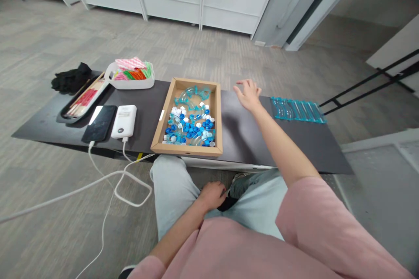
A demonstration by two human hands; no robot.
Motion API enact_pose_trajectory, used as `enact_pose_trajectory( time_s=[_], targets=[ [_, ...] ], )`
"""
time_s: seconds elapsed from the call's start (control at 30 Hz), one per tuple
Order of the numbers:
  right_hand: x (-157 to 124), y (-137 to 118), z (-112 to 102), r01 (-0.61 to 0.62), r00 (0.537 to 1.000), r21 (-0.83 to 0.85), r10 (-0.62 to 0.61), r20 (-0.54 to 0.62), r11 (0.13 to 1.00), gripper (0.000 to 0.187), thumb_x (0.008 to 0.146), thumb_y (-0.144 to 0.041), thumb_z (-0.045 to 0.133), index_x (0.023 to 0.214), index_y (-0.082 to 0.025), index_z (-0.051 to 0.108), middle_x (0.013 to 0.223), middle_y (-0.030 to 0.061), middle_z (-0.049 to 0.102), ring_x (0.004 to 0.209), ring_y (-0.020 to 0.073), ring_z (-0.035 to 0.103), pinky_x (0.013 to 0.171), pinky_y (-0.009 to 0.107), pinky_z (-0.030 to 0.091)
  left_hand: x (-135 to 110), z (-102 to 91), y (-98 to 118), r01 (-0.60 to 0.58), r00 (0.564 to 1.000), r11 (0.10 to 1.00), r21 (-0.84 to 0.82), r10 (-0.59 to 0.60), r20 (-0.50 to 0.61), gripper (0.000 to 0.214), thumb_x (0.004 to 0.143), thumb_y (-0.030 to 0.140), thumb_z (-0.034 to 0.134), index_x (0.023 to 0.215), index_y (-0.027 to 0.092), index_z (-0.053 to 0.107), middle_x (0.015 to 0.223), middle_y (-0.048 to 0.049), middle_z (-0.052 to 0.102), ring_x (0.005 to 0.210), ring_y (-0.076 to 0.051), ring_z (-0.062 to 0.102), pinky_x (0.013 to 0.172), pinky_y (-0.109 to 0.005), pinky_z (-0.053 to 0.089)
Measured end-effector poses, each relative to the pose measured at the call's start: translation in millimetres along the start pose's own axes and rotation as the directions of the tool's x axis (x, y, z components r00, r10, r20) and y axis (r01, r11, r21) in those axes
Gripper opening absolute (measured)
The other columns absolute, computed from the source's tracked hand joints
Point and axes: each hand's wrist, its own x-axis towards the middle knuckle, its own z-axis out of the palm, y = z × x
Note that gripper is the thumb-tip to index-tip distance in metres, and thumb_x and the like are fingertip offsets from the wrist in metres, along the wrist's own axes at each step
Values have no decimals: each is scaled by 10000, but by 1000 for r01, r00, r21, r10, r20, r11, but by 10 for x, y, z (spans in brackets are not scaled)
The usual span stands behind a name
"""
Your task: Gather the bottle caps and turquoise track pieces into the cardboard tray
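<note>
My right hand hovers over the dark table, between the cardboard tray and a row of clear tubes. Its fingers are apart, slightly bent, with nothing in them. My left hand rests in my lap with its fingers curled in; I see no object in it. Nearest to both hands stands the cardboard tray, holding blue and white hexagonal pieces and curved clear tubes with teal ends. Right of my right hand, several clear tubes with teal ends lie side by side, some curved, some straight.
On the table's left part lie a phone and a white power bank, both with white cables. Behind them are a black tray of sticks, a white basket with colourful strips, and black cloth.
</note>
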Motion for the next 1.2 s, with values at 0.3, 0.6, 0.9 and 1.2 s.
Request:
enact_pose_trajectory(
  time_s=[0.3,0.6,0.9,1.2],
  targets=[
    [-1154,1525,-309,-516,851,-126,524,34,847,769,1172,-576,608,1840,-199,560,1981,286,394,1811,478,310,1415,728,298,44,23,-13,-9,1000,994,105,7,20,365,1090,393,528,1339,329,788,1395,-185,836,1408,-402,817,1221,-571,614],
    [-1644,1220,-86,-336,940,50,338,-48,941,435,1092,-345,697,1484,-172,773,1667,309,645,1553,499,459,1283,703,433,31,-30,41,-17,1000,991,133,17,5,355,1048,399,501,1258,390,787,1294,-160,810,1323,-417,833,1165,-595,623],
    [-2209,804,82,-211,973,273,228,-33,939,459,1094,-450,567,1434,-453,876,1553,147,729,1492,519,569,1274,823,488,-224,-199,194,-34,997,999,39,36,-69,520,1139,504,408,1441,381,814,1471,-176,814,1402,-361,787,1234,-501,610],
    [-2408,60,-190,-211,976,899,127,175,384,486,993,-622,607,1373,-468,867,1598,79,833,1603,475,700,1200,731,662,-671,-749,508,28,885,999,-32,-40,-463,719,1219,320,304,1914,484,386,1655,-142,739,1390,-316,767,1225,-568,659]
  ],
)
